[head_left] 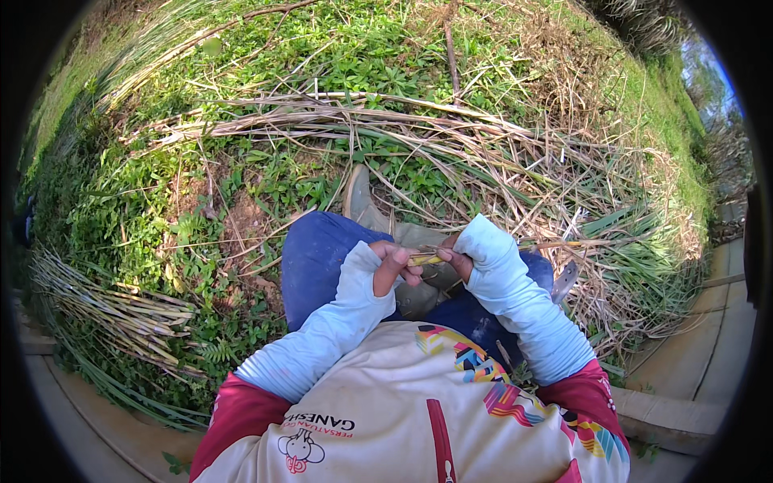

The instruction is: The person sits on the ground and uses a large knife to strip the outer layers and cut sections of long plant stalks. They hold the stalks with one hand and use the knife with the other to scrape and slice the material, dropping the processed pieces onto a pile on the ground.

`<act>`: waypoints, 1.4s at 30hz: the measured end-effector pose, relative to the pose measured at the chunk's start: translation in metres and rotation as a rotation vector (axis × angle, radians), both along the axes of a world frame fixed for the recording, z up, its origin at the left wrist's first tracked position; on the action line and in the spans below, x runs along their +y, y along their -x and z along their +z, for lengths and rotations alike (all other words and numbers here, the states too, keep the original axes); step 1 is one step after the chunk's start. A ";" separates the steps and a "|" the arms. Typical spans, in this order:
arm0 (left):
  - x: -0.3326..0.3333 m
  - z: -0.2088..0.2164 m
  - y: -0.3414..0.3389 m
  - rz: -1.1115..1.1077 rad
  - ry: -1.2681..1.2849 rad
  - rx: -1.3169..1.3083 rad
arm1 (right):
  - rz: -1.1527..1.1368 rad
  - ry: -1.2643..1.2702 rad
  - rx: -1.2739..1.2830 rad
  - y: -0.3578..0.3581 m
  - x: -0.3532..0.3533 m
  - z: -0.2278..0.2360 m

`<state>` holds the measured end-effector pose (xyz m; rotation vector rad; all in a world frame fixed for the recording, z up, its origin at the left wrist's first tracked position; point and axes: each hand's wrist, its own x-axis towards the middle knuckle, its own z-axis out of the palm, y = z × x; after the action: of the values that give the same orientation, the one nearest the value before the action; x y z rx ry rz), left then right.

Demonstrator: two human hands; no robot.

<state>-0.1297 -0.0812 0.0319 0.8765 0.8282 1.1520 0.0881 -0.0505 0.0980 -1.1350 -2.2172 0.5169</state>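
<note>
A thin yellowish stalk [424, 259] lies crosswise between my two hands, above my boots. My left hand [390, 266] closes on its left end, with thumb and fingers pressed together. Close beside it, my right hand [457, 259] pinches the same stalk, its thumb toward the left hand. Dry leaf strips run along the stalk, and a long stem [564, 243] stretches out past my right sleeve; whether it is the same piece I cannot tell. Pale blue sleeves cover my wrists and part of both hands.
A bundle of cut stalks [113, 310] lies at the left. Long dry and green grass blades [515, 161] are heaped ahead and to the right. Olive boots [366, 208] are between my knees. By the right knee is a grey flat object [566, 282], kind unclear.
</note>
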 end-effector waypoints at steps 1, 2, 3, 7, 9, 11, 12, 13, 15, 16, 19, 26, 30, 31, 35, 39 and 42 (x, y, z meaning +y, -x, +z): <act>-0.001 0.001 -0.001 -0.001 0.000 -0.043 | -0.024 0.025 0.023 0.000 0.000 0.001; -0.001 0.002 -0.002 -0.003 0.000 -0.087 | -0.041 0.054 0.023 0.001 -0.001 0.004; -0.001 0.002 -0.003 0.000 0.013 -0.122 | -0.055 0.083 0.023 0.003 -0.001 0.008; -0.001 0.003 -0.007 0.004 0.049 -0.108 | -0.082 0.105 0.001 0.007 -0.001 0.007; -0.001 0.004 -0.006 -0.010 0.091 -0.030 | -0.092 0.091 0.022 0.012 0.003 0.002; 0.000 0.001 -0.010 -0.033 0.167 0.037 | -0.123 0.111 -0.012 0.016 0.005 -0.003; -0.001 -0.003 -0.008 -0.034 0.195 -0.026 | -0.122 0.130 -0.036 0.020 0.007 -0.008; -0.001 -0.010 -0.009 -0.002 0.212 -0.065 | -0.100 0.129 -0.046 0.024 0.011 -0.011; -0.001 -0.007 -0.010 0.038 0.250 0.095 | -0.082 0.149 -0.039 0.021 0.006 -0.022; 0.002 -0.011 -0.012 0.013 0.253 0.089 | -0.068 0.166 -0.034 0.019 0.006 -0.028; 0.005 -0.013 -0.008 -0.029 0.340 0.166 | -0.009 0.209 -0.040 0.019 0.010 -0.050; 0.019 -0.056 -0.020 0.119 0.447 0.067 | 0.094 0.177 -0.187 0.026 0.035 -0.068; 0.032 -0.065 -0.027 0.200 0.430 0.104 | 0.095 0.101 -0.258 0.035 0.044 -0.061; 0.040 -0.075 -0.029 0.194 0.398 0.144 | 0.100 0.064 -0.325 0.034 0.049 -0.063; 0.054 -0.085 -0.036 0.227 0.239 0.187 | 0.109 0.130 -0.427 0.037 0.066 -0.038; 0.056 -0.084 -0.026 0.152 0.053 0.212 | 0.189 0.303 -0.430 0.024 0.095 -0.044; 0.060 -0.086 -0.024 0.110 -0.001 0.354 | 0.238 0.483 -0.374 0.015 0.112 -0.054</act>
<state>-0.1053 -0.0216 -0.0543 1.0639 1.1761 1.1072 0.0731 0.0616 0.0438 -1.2921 -2.6556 1.0593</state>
